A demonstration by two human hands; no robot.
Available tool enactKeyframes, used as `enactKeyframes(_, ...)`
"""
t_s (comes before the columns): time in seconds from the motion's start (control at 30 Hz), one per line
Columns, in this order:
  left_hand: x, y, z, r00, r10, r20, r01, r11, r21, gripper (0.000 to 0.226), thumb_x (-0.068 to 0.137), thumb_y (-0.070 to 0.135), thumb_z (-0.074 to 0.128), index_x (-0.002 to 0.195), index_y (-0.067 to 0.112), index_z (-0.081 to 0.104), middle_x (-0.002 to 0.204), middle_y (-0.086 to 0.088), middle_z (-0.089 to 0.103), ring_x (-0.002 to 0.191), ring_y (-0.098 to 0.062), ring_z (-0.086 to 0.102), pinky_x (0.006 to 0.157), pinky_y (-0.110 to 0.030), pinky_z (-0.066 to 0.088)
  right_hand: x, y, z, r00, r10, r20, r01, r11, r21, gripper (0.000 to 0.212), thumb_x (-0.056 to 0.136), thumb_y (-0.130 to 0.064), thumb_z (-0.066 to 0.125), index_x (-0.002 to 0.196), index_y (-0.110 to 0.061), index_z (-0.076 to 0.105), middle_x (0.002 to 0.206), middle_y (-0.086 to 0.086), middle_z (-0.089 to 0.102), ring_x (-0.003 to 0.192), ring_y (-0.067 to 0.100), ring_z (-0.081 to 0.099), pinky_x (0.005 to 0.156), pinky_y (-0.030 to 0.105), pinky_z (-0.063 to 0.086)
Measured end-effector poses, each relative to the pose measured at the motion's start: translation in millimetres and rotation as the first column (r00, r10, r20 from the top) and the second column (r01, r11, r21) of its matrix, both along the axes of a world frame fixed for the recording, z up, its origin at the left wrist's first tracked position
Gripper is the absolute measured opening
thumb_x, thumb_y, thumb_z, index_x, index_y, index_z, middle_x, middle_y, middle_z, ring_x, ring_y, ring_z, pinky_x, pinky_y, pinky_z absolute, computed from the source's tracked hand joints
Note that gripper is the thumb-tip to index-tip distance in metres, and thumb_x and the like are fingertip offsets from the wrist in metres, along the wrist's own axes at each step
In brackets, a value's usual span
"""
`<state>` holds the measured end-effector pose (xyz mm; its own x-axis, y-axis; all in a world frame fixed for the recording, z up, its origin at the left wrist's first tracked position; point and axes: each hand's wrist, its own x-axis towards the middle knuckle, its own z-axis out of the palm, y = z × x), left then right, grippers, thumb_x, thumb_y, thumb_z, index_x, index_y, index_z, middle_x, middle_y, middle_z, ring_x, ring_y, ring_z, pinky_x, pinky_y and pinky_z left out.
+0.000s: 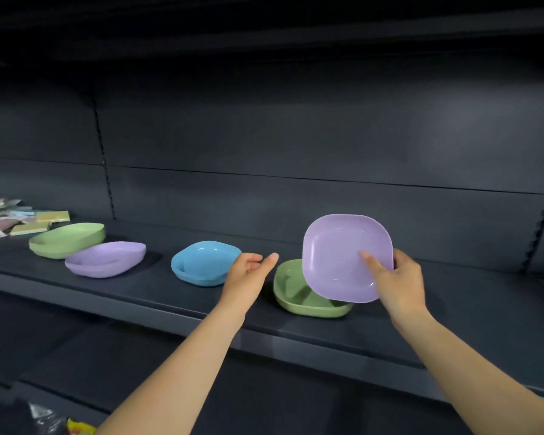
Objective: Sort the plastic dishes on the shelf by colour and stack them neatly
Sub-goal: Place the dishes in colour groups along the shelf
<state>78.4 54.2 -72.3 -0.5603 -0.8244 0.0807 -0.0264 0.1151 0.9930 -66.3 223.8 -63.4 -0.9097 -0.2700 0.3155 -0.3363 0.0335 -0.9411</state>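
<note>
My right hand pinches lilac square plastic dish, tilted up off green square dish on dark shelf. Left hand relaxed, empty. Matching lilac pile at nine o'clock, likely destination.

Messy pile of flat pastel packets far left, shiny crinkly plastic wrappers bottom left corner, blurry tbh.

Two bare forearms in view, no sleeves. Left hand and right hand bare; no gloves, rings or watch visible.
</note>
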Motion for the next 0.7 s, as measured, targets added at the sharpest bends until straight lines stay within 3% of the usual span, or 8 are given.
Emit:
enactKeyframes(0.2, 38, -58, 27, 0.987, -0.154, -0.042, 0.15, 0.984, -0.096, 0.02, 0.084, 0.024, 0.068, 0.102, 0.025, 0.06, 0.104, 0.002, 0.067, 0.094, -0.013, 0.063, 0.08, -0.028, 0.051, 73, -93, 14, 0.993, 0.078, -0.093, -0.075, 0.997, 0.034, 0.028, 0.084, -0.03, 0.068, 0.085, -0.003, 0.061, 0.083, 0.016, 0.066, 0.075, 0.033, 0.061, 0.068, 0.044, 0.052)
enactKeyframes(0.33, 94, -129, 36, 0.997, -0.039, -0.064, 0.032, 0.993, -0.112, 0.031, 0.083, 0.01, 0.065, 0.113, 0.018, 0.063, 0.105, -0.001, 0.068, 0.097, -0.021, 0.064, 0.084, -0.037, 0.054, 139, -186, 15, 0.985, 0.164, -0.05, -0.167, 0.984, -0.061, 0.012, 0.084, -0.025, 0.068, 0.078, -0.019, 0.061, 0.08, 0.002, 0.067, 0.076, 0.022, 0.063, 0.069, 0.037, 0.052)
enactKeyframes(0.4, 127, -174, 37, 0.997, 0.008, -0.072, -0.016, 0.993, -0.115, 0.031, 0.084, 0.007, 0.065, 0.114, 0.014, 0.062, 0.104, -0.004, 0.067, 0.096, -0.023, 0.063, 0.081, -0.037, 0.054, 172, -236, 14, 0.979, 0.206, -0.001, -0.205, 0.974, -0.1, 0.014, 0.085, -0.024, 0.068, 0.076, -0.023, 0.058, 0.08, -0.003, 0.066, 0.075, 0.017, 0.062, 0.068, 0.033, 0.052)
enactKeyframes(0.5, 171, -242, 33, 0.998, 0.054, -0.032, -0.058, 0.992, -0.112, 0.025, 0.084, 0.009, 0.065, 0.108, 0.016, 0.062, 0.094, 0.001, 0.065, 0.089, -0.023, 0.062, 0.075, -0.038, 0.055, 212, -308, 6, 0.974, 0.219, 0.056, -0.214, 0.974, -0.078, 0.015, 0.084, -0.025, 0.067, 0.078, -0.016, 0.058, 0.083, 0.002, 0.064, 0.074, 0.019, 0.059, 0.065, 0.031, 0.048)
enactKeyframes(0.57, 191, -280, 29, 0.998, 0.059, -0.006, -0.059, 0.991, -0.116, 0.02, 0.084, 0.009, 0.065, 0.104, 0.015, 0.063, 0.087, 0.004, 0.064, 0.082, -0.019, 0.061, 0.066, -0.031, 0.052, 229, -348, -1, 0.98, 0.189, 0.056, -0.188, 0.982, -0.034, 0.019, 0.083, -0.025, 0.068, 0.079, -0.01, 0.057, 0.093, 0.005, 0.059, 0.076, 0.018, 0.057, 0.065, 0.029, 0.047)
enactKeyframes(0.63, 203, -310, 24, 0.999, 0.039, 0.027, -0.035, 0.988, -0.151, 0.017, 0.085, 0.008, 0.064, 0.1, 0.015, 0.063, 0.086, 0.004, 0.064, 0.083, -0.019, 0.06, 0.061, -0.023, 0.046, 239, -379, -8, 0.988, 0.146, 0.051, -0.146, 0.989, -0.004, 0.02, 0.082, -0.024, 0.069, 0.08, -0.009, 0.056, 0.102, 0.001, 0.05, 0.084, 0.018, 0.056, 0.072, 0.027, 0.048)
enactKeyframes(0.7, 207, -333, 20, 0.998, 0.006, 0.066, 0.005, 0.987, -0.163, 0.016, 0.085, 0.007, 0.063, 0.095, 0.019, 0.063, 0.088, 0.004, 0.065, 0.088, -0.02, 0.061, 0.067, -0.024, 0.048, 244, -401, -16, 0.994, 0.096, 0.044, -0.098, 0.995, 0.028, 0.019, 0.08, -0.023, 0.071, 0.087, -0.011, 0.057, 0.108, -0.001, 0.045, 0.102, 0.023, 0.053, 0.088, 0.036, 0.048)
